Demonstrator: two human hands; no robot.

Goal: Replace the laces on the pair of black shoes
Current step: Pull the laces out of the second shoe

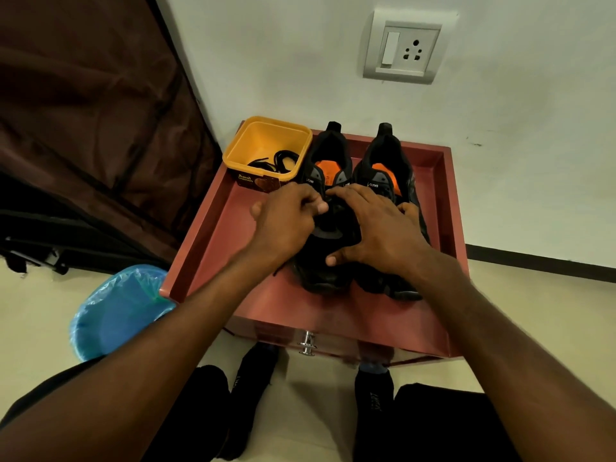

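**Over the left shoe: both hands at the lace area**

On the red surface (213,241), the left hand (286,221) curls its fingers at the tongue of the left black shoe (328,168); whether it pinches a lace cannot be told. The right hand (376,228) lies spread, fingers relaxed, across the same shoe. The right black shoe (386,161) stands just beside. A yellow tub (266,141) at the rear left holds loose black laces (276,161).

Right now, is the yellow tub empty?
No, a coiled black lace lies inside the yellow tub beside the shoes.
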